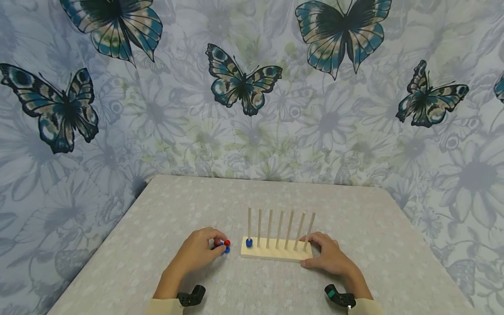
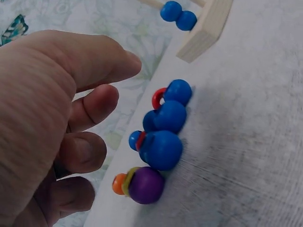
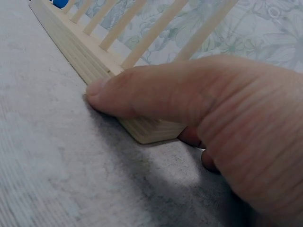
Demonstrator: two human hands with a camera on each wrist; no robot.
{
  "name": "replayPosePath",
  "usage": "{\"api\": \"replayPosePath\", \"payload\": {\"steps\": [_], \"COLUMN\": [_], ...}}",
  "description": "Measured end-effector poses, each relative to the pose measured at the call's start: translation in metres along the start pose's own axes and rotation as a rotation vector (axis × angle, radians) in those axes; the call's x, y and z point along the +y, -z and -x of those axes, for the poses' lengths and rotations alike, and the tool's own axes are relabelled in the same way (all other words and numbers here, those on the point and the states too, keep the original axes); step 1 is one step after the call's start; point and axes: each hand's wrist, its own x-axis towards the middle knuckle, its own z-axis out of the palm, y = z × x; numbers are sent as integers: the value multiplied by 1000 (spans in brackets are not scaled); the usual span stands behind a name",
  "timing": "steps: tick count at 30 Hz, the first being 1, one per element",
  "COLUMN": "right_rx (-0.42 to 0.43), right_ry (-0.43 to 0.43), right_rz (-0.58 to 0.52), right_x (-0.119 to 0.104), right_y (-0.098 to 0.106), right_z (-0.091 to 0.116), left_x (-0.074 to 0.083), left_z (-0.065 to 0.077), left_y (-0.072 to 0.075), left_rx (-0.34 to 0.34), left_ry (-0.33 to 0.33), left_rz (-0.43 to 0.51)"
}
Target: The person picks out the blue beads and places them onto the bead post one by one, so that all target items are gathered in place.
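Note:
A pale wooden peg stand (image 1: pixel 271 251) has several upright rods along its base. My right hand (image 1: pixel 330 257) grips the stand's right end, thumb (image 3: pixel 123 94) along the front edge and fingers behind. Two blue beads (image 2: pixel 178 16) sit low on the leftmost rod. To the left of the stand, my left hand (image 1: pixel 198 250) is over a small group of loose beads, its thumb and fingertips parted with nothing between them. In the left wrist view the group shows several blue beads (image 2: pixel 163 150), a red ring (image 2: pixel 157 99), a purple bead (image 2: pixel 147 185) and an orange bead (image 2: pixel 118 183).
A light patterned cloth covers the table (image 1: pixel 197 201). Behind it rises a wall (image 1: pixel 252 144) with flower and butterfly prints. Black wrist straps (image 1: pixel 191 296) are worn on both arms.

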Motion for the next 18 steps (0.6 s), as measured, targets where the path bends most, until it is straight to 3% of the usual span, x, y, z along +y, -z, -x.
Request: {"api": "replayPosePath", "payload": {"steps": [5, 12, 18], "right_rx": [5, 10, 14], "right_ry": [-9, -21, -29], "right_rz": [1, -6, 0], "right_x": [-1, 0, -1], "right_y": [-2, -5, -5], "right_z": [2, 2, 0], "left_x": [-6, -13, -15], "left_z": [2, 1, 1], "left_y": [-7, -14, -15], "left_rx": [-25, 12, 55], "left_ry": [-4, -77, -132], "left_rz": [-57, -202, -231]}}
